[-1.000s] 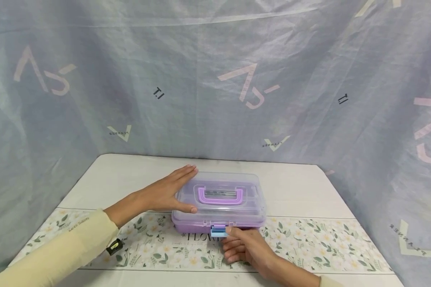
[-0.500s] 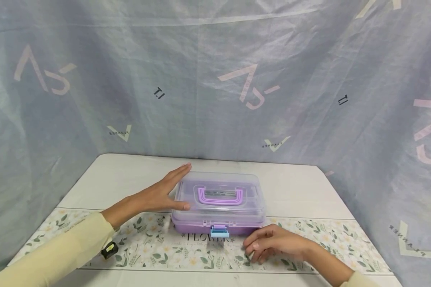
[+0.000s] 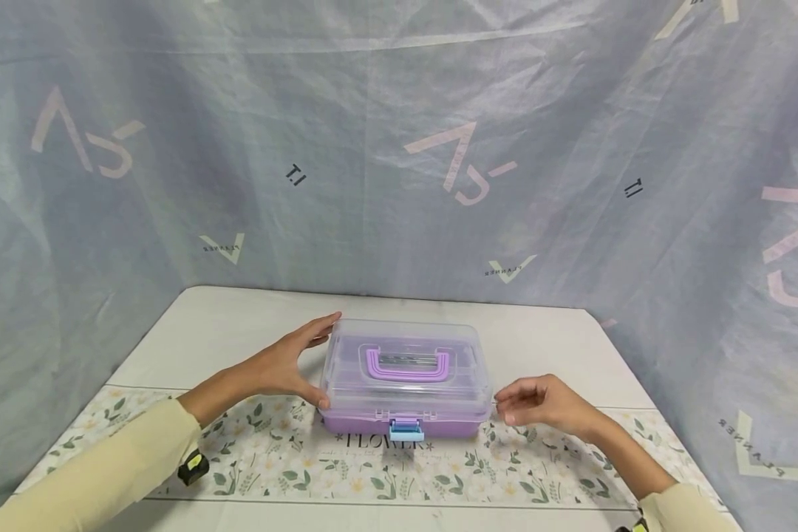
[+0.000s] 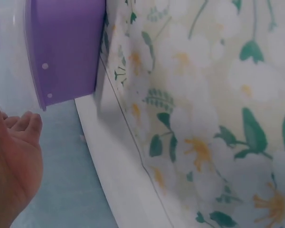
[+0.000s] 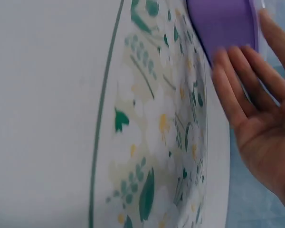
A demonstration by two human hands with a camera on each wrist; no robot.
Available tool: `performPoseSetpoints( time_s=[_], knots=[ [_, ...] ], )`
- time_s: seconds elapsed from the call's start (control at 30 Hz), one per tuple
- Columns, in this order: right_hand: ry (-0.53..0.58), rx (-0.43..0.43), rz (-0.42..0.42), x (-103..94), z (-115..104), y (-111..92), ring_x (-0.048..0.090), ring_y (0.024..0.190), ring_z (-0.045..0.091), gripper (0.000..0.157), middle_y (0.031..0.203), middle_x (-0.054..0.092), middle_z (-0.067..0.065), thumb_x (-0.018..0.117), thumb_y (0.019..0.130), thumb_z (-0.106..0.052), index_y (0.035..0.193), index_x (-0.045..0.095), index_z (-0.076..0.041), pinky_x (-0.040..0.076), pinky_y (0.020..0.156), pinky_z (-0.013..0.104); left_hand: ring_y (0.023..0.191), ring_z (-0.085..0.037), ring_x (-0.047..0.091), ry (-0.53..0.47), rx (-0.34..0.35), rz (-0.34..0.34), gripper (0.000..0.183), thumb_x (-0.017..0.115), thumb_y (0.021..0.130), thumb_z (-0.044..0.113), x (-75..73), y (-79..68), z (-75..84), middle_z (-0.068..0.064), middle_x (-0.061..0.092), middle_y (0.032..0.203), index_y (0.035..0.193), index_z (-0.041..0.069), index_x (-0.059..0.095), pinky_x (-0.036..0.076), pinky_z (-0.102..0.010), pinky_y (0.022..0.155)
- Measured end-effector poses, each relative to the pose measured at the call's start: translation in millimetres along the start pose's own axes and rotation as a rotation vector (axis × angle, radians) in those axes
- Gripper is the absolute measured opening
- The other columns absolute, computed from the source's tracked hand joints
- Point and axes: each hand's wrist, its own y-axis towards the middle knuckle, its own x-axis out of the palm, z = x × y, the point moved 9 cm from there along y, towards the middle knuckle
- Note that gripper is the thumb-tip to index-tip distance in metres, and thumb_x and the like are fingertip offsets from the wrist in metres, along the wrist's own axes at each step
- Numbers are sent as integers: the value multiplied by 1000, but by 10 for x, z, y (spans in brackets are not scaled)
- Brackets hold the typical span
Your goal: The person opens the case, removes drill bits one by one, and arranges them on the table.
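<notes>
Purple rectangular plastic box with a clear lid (image 3: pixel 406 397) sits near the middle of the white tabletop (image 3: pixel 539 351), its front part over a white table runner printed with flowers and green leaves (image 3: pixel 292 473). Its lid is down, a lilac plastic handle (image 3: pixel 408 374) lies folded on top, and a pale-blue plastic latch (image 3: pixel 407 431) juts out at the front, covering part of the dark printed word "FLOWER" (image 3: pixel 362 441). Through the cloudy lid I can make out some greyish, shiny strips under the handle, but not what they are.

Both my hands are relaxed and grasp nothing. My left hand (image 3: pixel 275 368) is spread at the box's left side, thumb by the front corner and fingers by the back one; I cannot tell whether they touch it. My right hand (image 3: pixel 552 406) is just beside the right side, fingers loosely extended; contact is unclear there too. The left wrist view cuts off most of that hand and much of the box; the right wrist view shows only a corner of the purple wall (image 5: pixel 228 26) behind my blurred fingertips. A small black device with a yellow mark (image 3: pixel 193 467) shows under my left pale-yellow sleeve (image 3: pixel 106 469); its counterpart on the right (image 3: pixel 632 526) is cut off by the bottom edge.
</notes>
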Motion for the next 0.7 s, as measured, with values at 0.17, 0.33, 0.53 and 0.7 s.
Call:
performPoseSetpoints(
  time_s=[0.17, 0.33, 0.53, 0.7],
  knots=[
    [-129, -165, 168, -94, -159, 43, 59, 143, -12, 76, 166, 54, 35, 87, 98, -8, 165, 53, 3, 51, 117, 11, 165, -53, 42, -14, -8, 1, 148, 111, 70, 41, 9, -3, -50, -23, 29, 185, 183, 19, 18, 34, -78, 132],
    [-132, -234, 176, -10, -228, 126, 45, 153, -15, 97, 177, 33, 37, 90, 95, -6, 174, 34, 4, 41, 122, 7, 163, -51, 45, -21, -10, 0, 148, 112, 69, 38, 23, 11, -80, -23, 38, 182, 182, 13, 20, 32, -78, 133],
    [-154, -203, 160, 66, -238, 226, 44, 151, -13, 101, 181, 33, 27, 92, 95, -15, 176, 34, -2, 42, 120, 8, 162, -49, 48, 14, -18, -4, 148, 111, 69, 42, 23, 26, -66, -21, 42, 180, 182, 10, 20, 35, -76, 133],
    [-112, -196, 128, 97, -247, 269, 46, 148, -17, 98, 180, 33, 28, 91, 95, -13, 175, 35, 1, 43, 120, 9, 161, -49, 49, 13, -25, -6, 146, 111, 69, 41, 3, 27, -51, -21, 46, 177, 181, 7, 22, 38, -74, 132]
  ],
)
